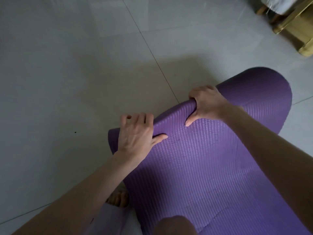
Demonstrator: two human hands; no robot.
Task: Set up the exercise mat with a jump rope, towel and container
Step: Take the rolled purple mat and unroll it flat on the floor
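A purple ribbed exercise mat [211, 167] lies partly unrolled on the pale tiled floor, its far end still curled into a roll. My left hand [137, 134] rests over the left end of the roll, fingers spread across its top and thumb pressing the flat mat. My right hand [206, 103] grips the roll's top edge further right, fingers curled over it and thumb on the near side. No jump rope, towel or container is in view.
Grey floor tiles [76, 73] stretch to the left and far side. A wooden furniture piece [293, 29] with pale cloth on it stands at the top right corner. My bare foot [118, 199] and knee [174, 224] are beside the mat's near left edge.
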